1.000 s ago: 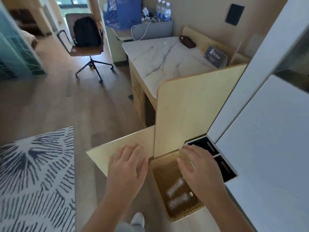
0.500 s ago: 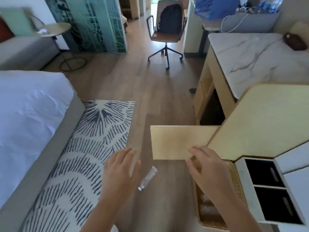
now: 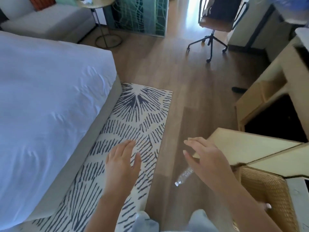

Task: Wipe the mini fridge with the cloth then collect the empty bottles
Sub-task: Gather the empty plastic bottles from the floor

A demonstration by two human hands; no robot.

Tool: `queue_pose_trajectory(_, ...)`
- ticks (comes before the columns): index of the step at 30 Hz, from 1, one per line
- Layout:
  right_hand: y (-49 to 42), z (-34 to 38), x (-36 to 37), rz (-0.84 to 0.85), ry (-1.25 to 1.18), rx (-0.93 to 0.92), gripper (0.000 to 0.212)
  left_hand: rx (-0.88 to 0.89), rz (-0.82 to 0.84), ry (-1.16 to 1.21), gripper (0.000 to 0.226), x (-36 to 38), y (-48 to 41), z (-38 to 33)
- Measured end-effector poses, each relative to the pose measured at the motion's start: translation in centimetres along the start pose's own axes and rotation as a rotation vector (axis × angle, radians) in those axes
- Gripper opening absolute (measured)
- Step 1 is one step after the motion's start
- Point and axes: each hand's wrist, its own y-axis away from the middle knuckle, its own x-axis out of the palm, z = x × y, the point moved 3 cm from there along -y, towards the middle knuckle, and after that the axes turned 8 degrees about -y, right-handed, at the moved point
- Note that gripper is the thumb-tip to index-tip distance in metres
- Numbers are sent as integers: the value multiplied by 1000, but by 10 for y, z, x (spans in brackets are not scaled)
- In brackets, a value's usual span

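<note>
An empty clear plastic bottle [image 3: 183,176] with a white cap lies on the wood floor, partly hidden under my right hand [image 3: 206,162]. That hand hovers over it, fingers spread, holding nothing. My left hand [image 3: 122,164] is open above the patterned rug [image 3: 133,118], to the left of the bottle. A wicker basket [image 3: 265,186] stands at the lower right below the open wooden cabinet door [image 3: 242,144]; its contents are hidden. The mini fridge and the cloth are out of sight.
A bed with a white duvet [image 3: 50,101] fills the left. An office chair [image 3: 215,25] stands far ahead. A wooden desk [image 3: 275,91] runs along the right. A round side table [image 3: 100,19] and a sofa are at the top left.
My view has swung left from the cabinet and basket toward the bed and rug. The bottle on the floor has come into view, and my right hand has moved over it.
</note>
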Motion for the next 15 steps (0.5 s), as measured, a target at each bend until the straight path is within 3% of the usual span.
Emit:
queue_pose_trajectory(8,-83,17,48,16,28,-45,23,-85,-13,22,28,14,-58,64)
queue_pose_trajectory(15,-173,-41,68,-17,43,60,22,56,65,28,30,56,-181,42)
